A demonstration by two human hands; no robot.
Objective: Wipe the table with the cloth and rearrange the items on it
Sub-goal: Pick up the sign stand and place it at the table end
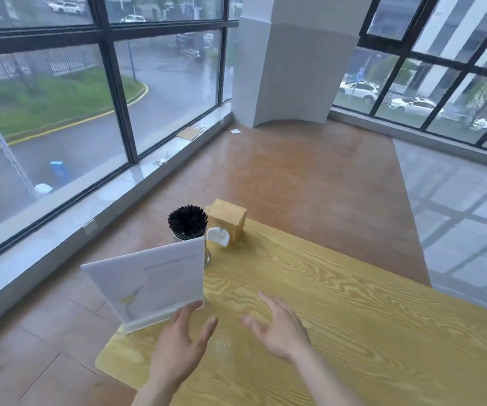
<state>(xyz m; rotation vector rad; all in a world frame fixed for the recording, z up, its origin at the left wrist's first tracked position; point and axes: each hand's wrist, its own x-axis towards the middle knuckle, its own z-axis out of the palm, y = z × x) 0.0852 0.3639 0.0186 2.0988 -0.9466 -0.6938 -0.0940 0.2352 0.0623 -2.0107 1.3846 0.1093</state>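
Landmark: sign stand (151,284), a white translucent card holder standing upright near the left end of the yellow wood-grain table (338,317).

Left hand (177,347) is nearest the camera, just in front of the sign stand. Fingers spread, palm turned toward the stand. The fingertips (191,307) touch the stand's lower right corner; the thumb is apart from it, so nothing is grasped. Right hand (277,328) is to the right of the stand, clear of it, above the tabletop. Fingers loose and splayed, holding nothing. Whether it touches the table cannot be told.

Sign stand: long axis runs along its bottom edge, diagonal to the table edges, from near-left to far-right. Broad face turned toward the camera and slightly right. Faint print on the face, unreadable. The base sits at the table's left edge.

Behind the stand, touching or just beside its far top corner: a round holder of black sticks (187,221), upright, tips pointing up. Right of that holder, further from the stand: a wooden tissue box (228,222), cube-shaped, with a white tissue (218,235) sticking out of its side toward the camera.

No cloth in view.
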